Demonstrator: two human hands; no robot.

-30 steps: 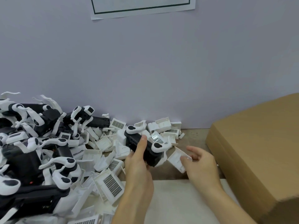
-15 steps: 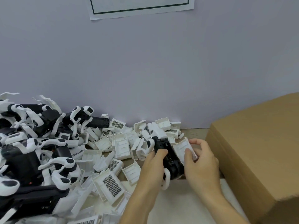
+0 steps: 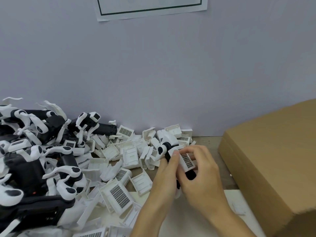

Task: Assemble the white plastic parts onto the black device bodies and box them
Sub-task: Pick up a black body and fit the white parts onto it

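Left hand (image 3: 166, 170) grips black device body (image 3: 189, 174) above worktop (image 3: 212, 142); right hand (image 3: 199, 170) pinches white grille part (image 3: 187, 160) onto it. Risk: misaligned part won't seat, slips w/ pressure.

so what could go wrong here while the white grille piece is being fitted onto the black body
Both hands, left hand and right hand, grip the black body in the air and cover most of it, so the white grille piece might seat crooked unseen. The loose white parts lie heaped right beside the hands, so a wrist might knock some about.
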